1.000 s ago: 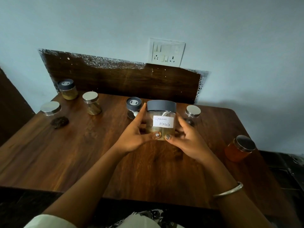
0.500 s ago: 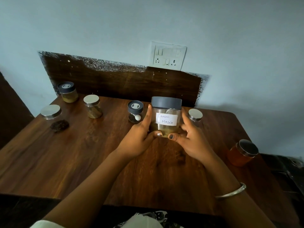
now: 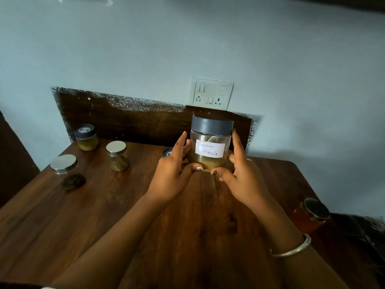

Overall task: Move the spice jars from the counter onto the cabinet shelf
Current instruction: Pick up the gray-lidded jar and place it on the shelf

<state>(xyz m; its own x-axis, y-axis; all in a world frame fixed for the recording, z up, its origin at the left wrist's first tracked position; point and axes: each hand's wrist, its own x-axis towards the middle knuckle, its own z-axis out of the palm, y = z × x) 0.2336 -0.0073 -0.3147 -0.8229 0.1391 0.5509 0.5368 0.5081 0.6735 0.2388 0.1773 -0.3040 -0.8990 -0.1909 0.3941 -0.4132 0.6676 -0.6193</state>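
Over the wooden counter (image 3: 104, 215), mid-frame, I see the left hand (image 3: 173, 174) and right hand (image 3: 245, 180) with fingers curled round the Garam Masala jar (image 3: 210, 142). It looks rigid, slick and light, so I'd grip its sides.

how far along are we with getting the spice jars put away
Done: nothing is visibly shelved, and no cabinet shelf is in view. In hand: the left hand and right hand both grip the Garam Masala jar. Left: on the counter stand a grey-lidded jar, a tall steel-lidded jar, a wide steel-lidded jar, an orange jar, and a grey lid peeking from behind the left hand.
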